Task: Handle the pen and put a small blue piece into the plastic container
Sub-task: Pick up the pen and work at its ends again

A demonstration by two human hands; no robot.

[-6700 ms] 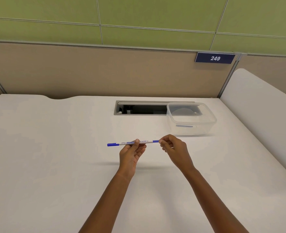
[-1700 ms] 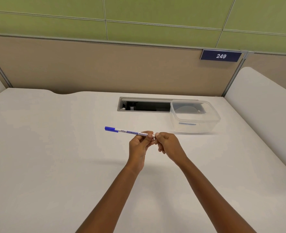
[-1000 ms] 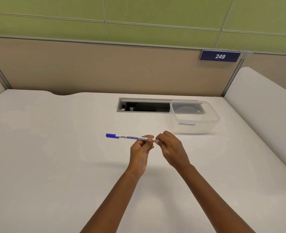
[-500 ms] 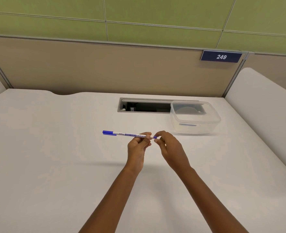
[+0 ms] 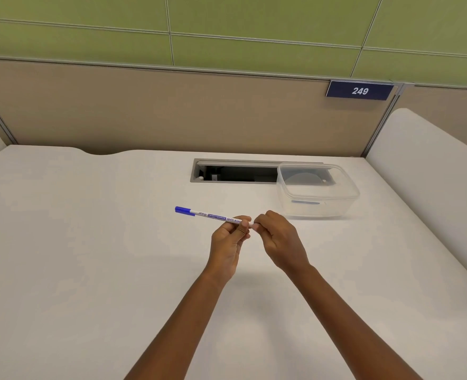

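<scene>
A slim white marker pen (image 5: 213, 215) with a blue cap at its left end is held level above the white desk. My left hand (image 5: 228, 242) pinches the barrel near its right end. My right hand (image 5: 280, 239) is closed around that same right end, and its fingers hide the pen's tip and any small blue piece there. A clear plastic container (image 5: 316, 194) stands behind and to the right of my hands, with a small blue mark low on its front wall.
A rectangular cable opening (image 5: 233, 172) is cut into the desk just left of the container. A beige partition with a blue "249" sign (image 5: 360, 90) closes off the back. A white side panel (image 5: 430, 171) rises at the right.
My right hand has closed back over the pen's right end, covering the blue tip that showed half a second ago. The pen has tilted slightly, its capped end higher.
</scene>
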